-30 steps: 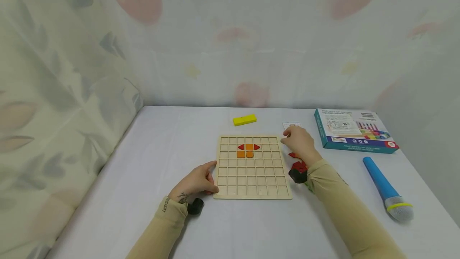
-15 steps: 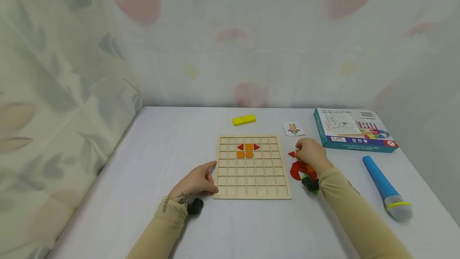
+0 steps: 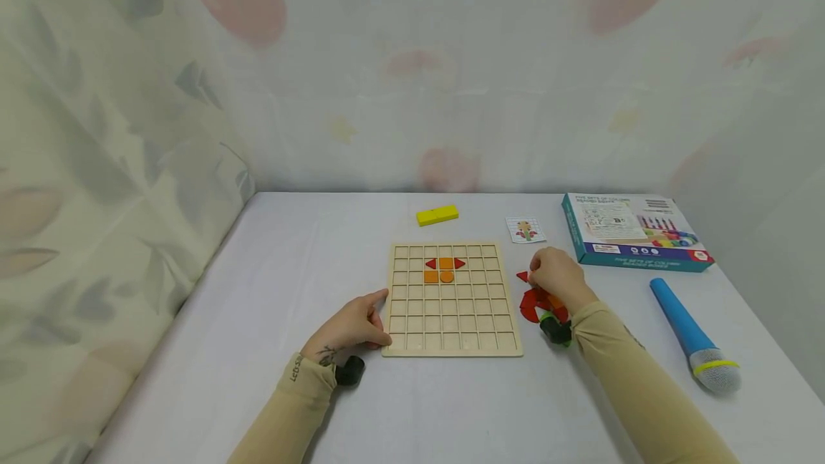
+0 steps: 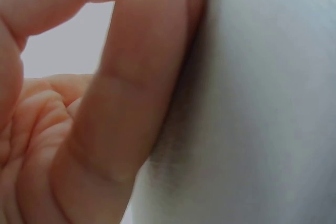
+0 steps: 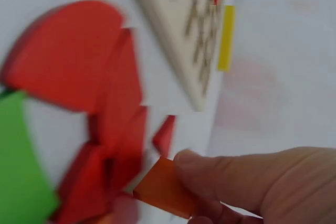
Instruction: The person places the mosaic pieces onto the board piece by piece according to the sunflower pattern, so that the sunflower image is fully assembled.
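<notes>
A wooden grid board (image 3: pixel 451 322) lies in the middle of the table. Orange tiles (image 3: pixel 431 277) and two red triangles (image 3: pixel 460 263) sit in its upper cells. My left hand (image 3: pixel 351 322) rests against the board's left edge, index fingertip and thumb touching it; close up, a finger (image 4: pixel 131 77) fills the left wrist view. Right of the board, my right hand (image 3: pixel 559 278) pinches an orange square tile (image 5: pixel 165 187) between thumb and fingers. Beneath it lies a pile of red pieces (image 5: pixel 68 56) with a green piece (image 5: pixel 23 161). A small red triangle (image 5: pixel 165 136) lies apart from the pile.
A small pattern card (image 3: pixel 525 230) lies behind the pile, and a yellow block (image 3: pixel 437 215) behind the board. At the back right is a teal-sided box (image 3: pixel 638 233). A blue toy microphone (image 3: pixel 692 335) lies along the right side.
My right hand has moved right and toward me, from beside the card to over the pile, uncovering the card. It has barely moved since half a second ago. The left hand stays put.
</notes>
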Motion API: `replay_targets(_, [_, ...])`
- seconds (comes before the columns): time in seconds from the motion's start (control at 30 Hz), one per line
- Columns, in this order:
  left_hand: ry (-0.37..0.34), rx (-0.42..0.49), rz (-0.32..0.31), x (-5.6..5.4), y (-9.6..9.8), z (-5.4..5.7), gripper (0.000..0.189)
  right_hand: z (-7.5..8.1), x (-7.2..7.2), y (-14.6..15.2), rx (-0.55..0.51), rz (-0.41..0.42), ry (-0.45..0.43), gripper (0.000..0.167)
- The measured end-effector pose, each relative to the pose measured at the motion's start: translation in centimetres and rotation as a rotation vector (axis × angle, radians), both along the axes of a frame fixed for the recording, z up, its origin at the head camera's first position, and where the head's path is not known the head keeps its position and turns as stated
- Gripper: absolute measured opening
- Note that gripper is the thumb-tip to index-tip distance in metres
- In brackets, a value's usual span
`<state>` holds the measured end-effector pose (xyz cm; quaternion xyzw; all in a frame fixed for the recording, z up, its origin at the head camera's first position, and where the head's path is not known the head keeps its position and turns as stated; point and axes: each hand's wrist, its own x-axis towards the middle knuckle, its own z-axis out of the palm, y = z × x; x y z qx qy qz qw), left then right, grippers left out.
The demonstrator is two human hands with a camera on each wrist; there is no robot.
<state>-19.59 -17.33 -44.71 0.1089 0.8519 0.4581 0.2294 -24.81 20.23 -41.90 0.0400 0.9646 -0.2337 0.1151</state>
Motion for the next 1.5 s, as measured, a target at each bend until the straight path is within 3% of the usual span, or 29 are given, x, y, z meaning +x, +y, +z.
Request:
replay_targets(0.1, [0.000,0.005,-0.002,0.0,0.0,0.0,0.094,0.6,0.1,-0.2,-0.057,-0.027,0.021,0.018])
replay_targets(0.37, [-0.010,0.006,-0.004,-0.2,-0.1,0.0,0.094,2.1,0.1,-2.3,-0.326,-0.066,0.188,0.019])
replay_targets(0.53, [-0.005,0.006,-0.012,-0.3,-0.3,-0.2,0.093,2.0,-0.4,-4.5,-0.479,-0.091,0.154,0.023])
replay_targets(0.7, [-0.003,0.008,-0.012,-0.3,-0.4,-0.3,0.093,0.6,-1.0,-6.8,-0.594,-0.113,0.063,0.023])
replay_targets(0.93, [-0.008,-0.002,0.004,-0.4,-0.3,-0.4,0.094,-1.6,-1.3,-9.3,-0.599,-0.149,0.021,0.017])
replay_targets(1.23, [-0.008,0.005,0.001,-0.3,-0.2,-0.3,0.094,-2.4,-1.4,-10.4,-0.635,-0.196,-0.008,0.017])
replay_targets(1.37, [-0.006,0.009,-0.002,-0.3,-0.3,-0.3,0.094,-2.3,-1.4,-10.7,-0.573,-0.176,0.026,0.015])
replay_targets(1.5, [-0.007,0.011,0.002,-0.3,-0.3,-0.3,0.094,-2.3,-1.4,-11.0,-0.434,-0.151,0.075,0.017])
